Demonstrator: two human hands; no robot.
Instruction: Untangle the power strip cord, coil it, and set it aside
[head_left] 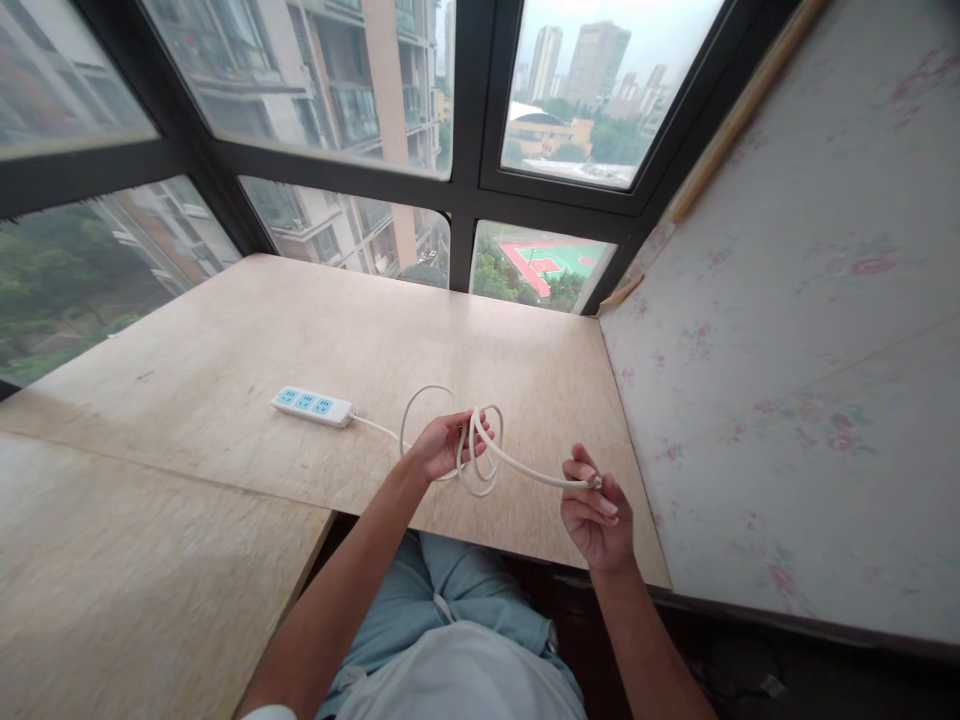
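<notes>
A white power strip (311,406) with light-blue socket faces lies on the stone-patterned ledge, left of my hands. Its white cord (525,472) runs from the strip's right end into loose loops. My left hand (448,443) is closed around the coiled loops, just above the ledge. Off to the right, my right hand (598,510) pinches the cord near its end between thumb and fingers. A stretch of cord arcs between both hands. Whatever plug sits at that end is mostly hidden by my fingers.
The beige ledge (360,310) reaches to dark-framed windows (465,200) at the back. A flower-papered wall (787,400) bounds the right side. A second beige surface (112,570) adjoins at the lower left. My legs (450,590) are below the ledge's front edge.
</notes>
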